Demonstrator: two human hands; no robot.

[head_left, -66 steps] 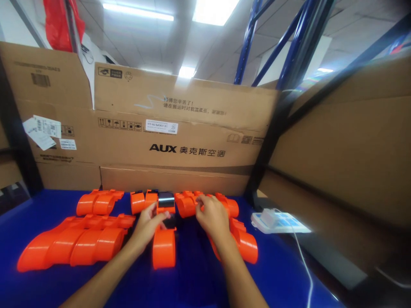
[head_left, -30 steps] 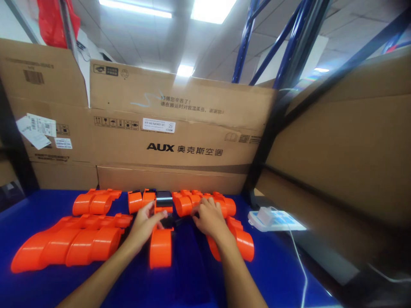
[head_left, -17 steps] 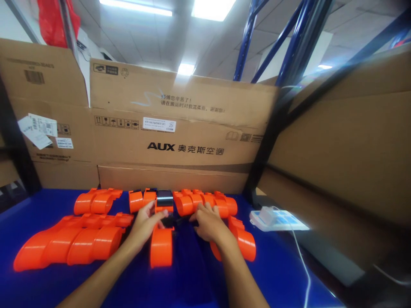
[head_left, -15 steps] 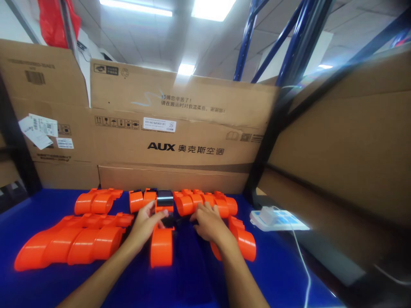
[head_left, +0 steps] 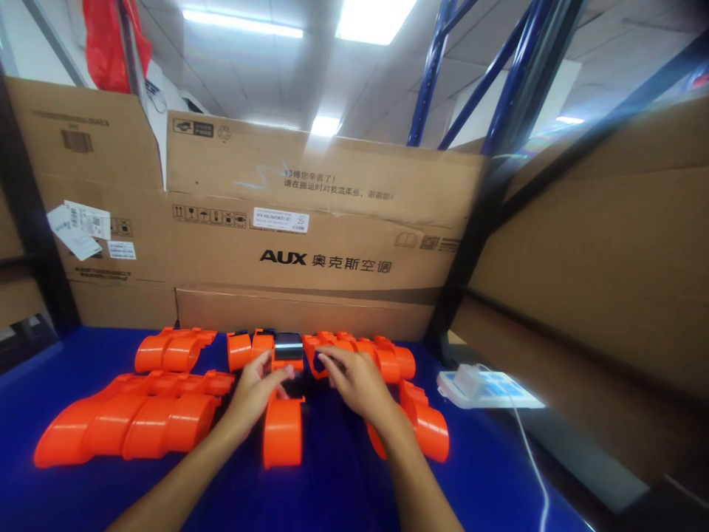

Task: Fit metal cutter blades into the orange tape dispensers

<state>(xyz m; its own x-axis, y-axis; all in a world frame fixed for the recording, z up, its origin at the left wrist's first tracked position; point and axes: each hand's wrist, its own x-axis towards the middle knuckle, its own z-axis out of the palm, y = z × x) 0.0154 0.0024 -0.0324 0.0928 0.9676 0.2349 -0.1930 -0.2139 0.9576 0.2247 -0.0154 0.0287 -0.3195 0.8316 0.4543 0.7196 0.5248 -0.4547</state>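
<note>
My left hand point(head_left: 259, 391) is closed at the side of an orange curved holder point(head_left: 288, 365), its thumb reaching across the front. On that holder rests a dark square piece point(head_left: 289, 345) with a shiny, ribbed-looking lower edge. My right hand point(head_left: 353, 373) is raised to the right of it, thumb and fingers drawn together near a small dark bit that I cannot make out. Just behind its fingertips is a row of orange curved holders point(head_left: 388, 363). A single orange holder point(head_left: 283, 436) stands below my left hand.
More orange holders point(head_left: 144, 425) lie in rows on the blue table surface point(head_left: 337, 488). Others point(head_left: 430, 428) sit beside my right forearm. A white power strip point(head_left: 492, 388) with a plug and cable lies at right. Behind stands a cardboard panel point(head_left: 221, 251).
My right hand has lifted and shifted slightly, its fingers now drawn together beside the dark-topped holder. My left hand keeps its place at that holder. The whole view has shifted a little.
</note>
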